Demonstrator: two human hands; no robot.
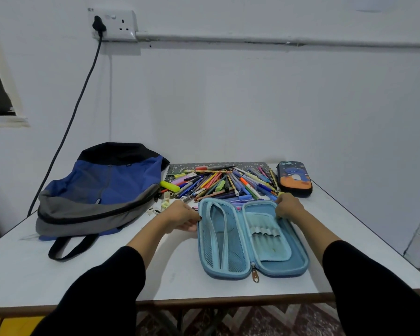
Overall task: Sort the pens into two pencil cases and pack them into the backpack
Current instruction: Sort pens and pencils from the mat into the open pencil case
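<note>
Both arms reach forward over the table (34, 270). The left hand (180, 215) grips the left edge of the open blue pencil case (251, 241), fingers curled on its rim; the right hand (289, 206) pinches the far right edge. Pens (223, 184) lie heaped just beyond, the backpack (100, 190) left, a dark pencil case (294, 178) far right.

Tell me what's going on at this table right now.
A person's left hand and right hand hold a light blue zip pencil case spread open on the white table. The heap of coloured pens lies unsorted behind it, between the blue-and-grey fabric backpack and a closed dark cartoon-print pencil case.
</note>
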